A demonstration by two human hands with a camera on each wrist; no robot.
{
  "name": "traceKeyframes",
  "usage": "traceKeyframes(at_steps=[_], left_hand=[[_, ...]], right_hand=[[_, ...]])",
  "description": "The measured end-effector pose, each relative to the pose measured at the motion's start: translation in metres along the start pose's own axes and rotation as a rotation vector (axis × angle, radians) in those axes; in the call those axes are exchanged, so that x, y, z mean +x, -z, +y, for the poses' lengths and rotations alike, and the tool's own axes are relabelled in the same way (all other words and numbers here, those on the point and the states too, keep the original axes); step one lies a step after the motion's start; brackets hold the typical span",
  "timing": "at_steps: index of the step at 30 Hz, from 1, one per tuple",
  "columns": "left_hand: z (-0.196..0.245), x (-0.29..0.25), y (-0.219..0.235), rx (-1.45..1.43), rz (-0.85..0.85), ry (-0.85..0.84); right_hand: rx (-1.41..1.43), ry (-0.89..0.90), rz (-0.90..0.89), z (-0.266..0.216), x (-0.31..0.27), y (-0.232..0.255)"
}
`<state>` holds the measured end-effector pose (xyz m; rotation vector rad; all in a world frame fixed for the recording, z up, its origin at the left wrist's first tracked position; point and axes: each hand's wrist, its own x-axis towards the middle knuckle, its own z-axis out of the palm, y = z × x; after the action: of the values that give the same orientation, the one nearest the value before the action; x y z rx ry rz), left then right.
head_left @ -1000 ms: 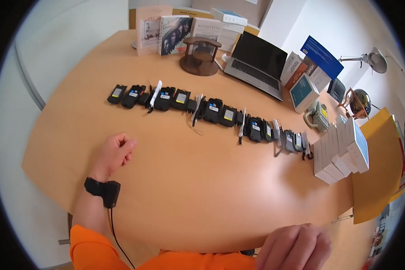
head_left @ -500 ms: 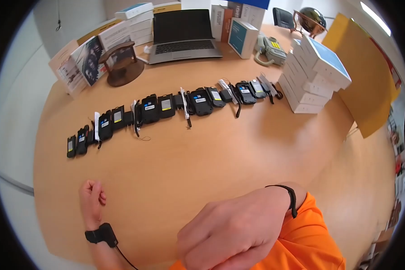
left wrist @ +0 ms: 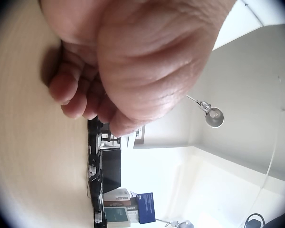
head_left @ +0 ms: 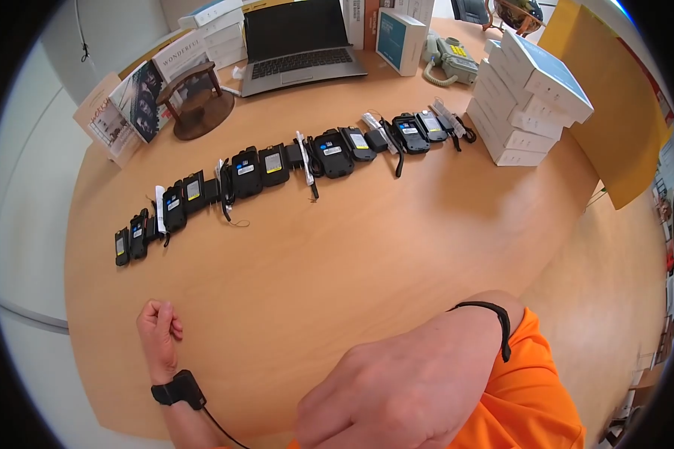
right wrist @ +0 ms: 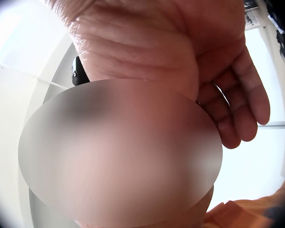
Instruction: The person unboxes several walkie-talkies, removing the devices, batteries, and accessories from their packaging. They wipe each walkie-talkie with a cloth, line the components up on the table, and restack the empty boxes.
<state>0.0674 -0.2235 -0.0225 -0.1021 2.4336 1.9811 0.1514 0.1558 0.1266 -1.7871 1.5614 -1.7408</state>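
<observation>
Across the middle of the frame, a slanting row of black devices (head_left: 331,155), with labelled packs (head_left: 275,165) and bagged cables (head_left: 305,160) among them, runs over the wooden surface (head_left: 314,254) from lower left toward the white box stack (head_left: 511,112) at upper right. Left hand (head_left: 158,337) at lower left, below the row's near end and apart from it: fingers loosely curled, nothing held. Right hand (head_left: 397,389) large at lower centre, close to the camera; the right wrist view shows relaxed, lightly bent fingers and no object, though a blurred patch hides part of that view. Change noted: a second ago this hand sat at the lower right edge, back of wrist out of sight; now hand and black wristband (head_left: 494,318) both show, and the head view has swung round. Row order looks unaltered. Reading: arm and camera shifted, the devices did not; no handling is under way.
</observation>
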Motion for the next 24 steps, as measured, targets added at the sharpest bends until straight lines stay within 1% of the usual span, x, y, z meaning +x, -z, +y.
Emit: traceKeyframes(at_steps=[1, 3, 6, 9, 11, 13, 15, 16, 18, 21, 24], left_hand=[[0.0, 0.0, 0.0, 0.0, -0.002, 0.001], [0.001, -0.001, 0.001, 0.004, -0.015, 0.0], [-0.001, 0.0, 0.002, 0.006, -0.022, -0.004], [0.0, 0.0, 0.0, 0.024, -0.011, 0.0], [0.001, -0.001, 0.0, 0.03, -0.001, 0.01], [0.001, 0.0, 0.0, 0.017, -0.006, 0.021], [0.002, -0.001, -0.002, 0.025, 0.008, 0.012], [0.002, 0.0, -0.003, 0.026, 0.009, 0.005], [0.001, 0.0, -0.001, 0.012, -0.003, 0.012], [0.001, 0.001, -0.001, 0.007, -0.01, 0.009], [0.001, 0.001, -0.001, 0.014, -0.014, 0.009]], right_hand=[[0.008, 0.019, 0.075, 0.001, 0.001, -0.006], [0.011, 0.013, 0.126, -0.003, 0.005, -0.008], [-0.03, -0.022, 0.079, -0.008, 0.006, -0.002], [-0.112, 0.01, 0.05, -0.001, 0.0, -0.007], [-0.158, 0.016, -0.015, 0.002, -0.003, -0.004], [-0.296, 0.127, 0.187, 0.01, 0.0, -0.024], [-0.334, 0.165, 0.301, 0.01, 0.002, -0.03], [-0.303, 0.152, 0.313, 0.004, 0.005, -0.026], [-0.316, 0.138, 0.295, 0.004, 0.005, -0.025], [-0.394, 0.127, 0.222, 0.01, 0.002, -0.027], [-0.392, 0.087, 0.192, 0.005, 0.004, -0.022]])
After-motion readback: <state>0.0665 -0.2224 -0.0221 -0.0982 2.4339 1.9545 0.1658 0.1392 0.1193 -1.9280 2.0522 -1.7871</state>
